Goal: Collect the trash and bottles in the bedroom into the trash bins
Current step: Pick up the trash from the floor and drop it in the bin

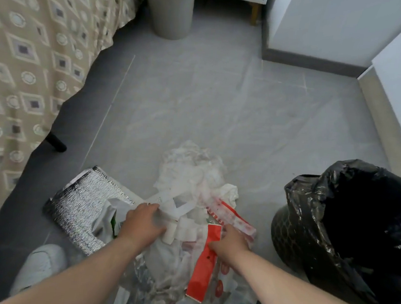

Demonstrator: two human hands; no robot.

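A heap of trash [192,175] lies on the grey floor in front of me: white crumpled plastic bags, paper strips and red-and-white wrappers. My left hand [143,222] grips a bunch of white paper and plastic at the heap's left side. My right hand [229,245] pinches a red wrapper [202,270] and the thin plastic beside it. A silver foil insulated bag [82,212] lies flat to the left of the heap. A dark bin lined with a black bag [347,239] stands open just right of my right hand.
A grey bin with a black liner [171,11] stands far back beside the bed. The bed with its patterned beige cover [27,64] fills the left side. White cabinets [327,24] line the right. My white shoe [39,266] is at bottom left.
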